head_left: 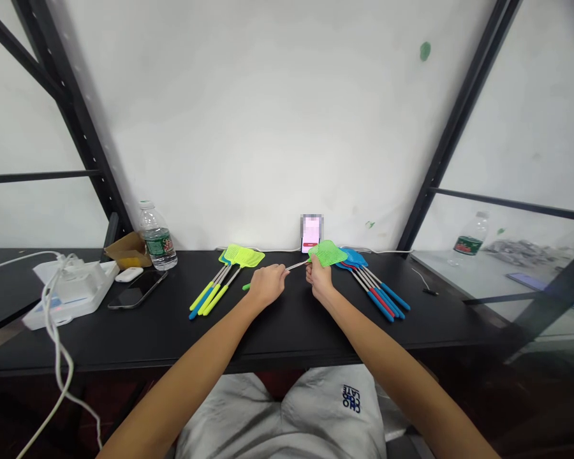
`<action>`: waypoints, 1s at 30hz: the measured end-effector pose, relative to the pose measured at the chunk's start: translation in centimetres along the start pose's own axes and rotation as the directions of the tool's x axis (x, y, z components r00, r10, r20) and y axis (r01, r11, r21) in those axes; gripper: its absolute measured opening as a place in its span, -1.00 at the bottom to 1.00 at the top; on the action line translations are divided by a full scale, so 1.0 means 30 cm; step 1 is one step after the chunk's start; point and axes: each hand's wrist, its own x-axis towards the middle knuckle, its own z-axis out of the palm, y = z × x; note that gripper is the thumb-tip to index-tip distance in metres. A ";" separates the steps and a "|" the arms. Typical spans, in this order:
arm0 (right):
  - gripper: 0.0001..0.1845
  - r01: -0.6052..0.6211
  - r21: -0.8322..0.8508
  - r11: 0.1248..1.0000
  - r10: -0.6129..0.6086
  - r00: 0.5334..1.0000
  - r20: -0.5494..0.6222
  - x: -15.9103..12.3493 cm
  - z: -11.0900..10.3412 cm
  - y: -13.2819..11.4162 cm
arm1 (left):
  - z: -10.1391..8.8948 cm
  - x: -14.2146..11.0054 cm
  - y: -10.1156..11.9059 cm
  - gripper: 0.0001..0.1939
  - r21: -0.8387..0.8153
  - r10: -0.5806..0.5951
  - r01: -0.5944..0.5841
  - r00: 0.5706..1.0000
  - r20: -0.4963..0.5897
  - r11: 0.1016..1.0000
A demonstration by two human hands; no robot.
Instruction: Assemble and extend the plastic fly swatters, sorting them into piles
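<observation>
The thin silvery shaft point(298, 265) of the light-green plastic-mesh flyswatter point(329, 254), held before the upright pink-screened phone point(310, 233), could be bent by uneven pulling; blue mesh-headed flyswatters point(356, 257) right of the phone could be nudged by its head. The shaft is gripped by the curled left hand point(266, 285); its neck is pinched by the right hand point(319, 277).

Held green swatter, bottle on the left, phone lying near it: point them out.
Green swatter point(328, 254), head view: on its paddle.
Bottle point(159, 243), head view: on its label.
Phone point(138, 291), head view: on its screen.
</observation>
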 end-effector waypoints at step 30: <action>-0.55 0.168 -0.223 0.960 -0.086 0.938 0.334 -0.065 0.044 -0.001 | -0.003 0.015 0.062 -0.69 -0.192 -0.055 0.042 0.997 -0.063 0.980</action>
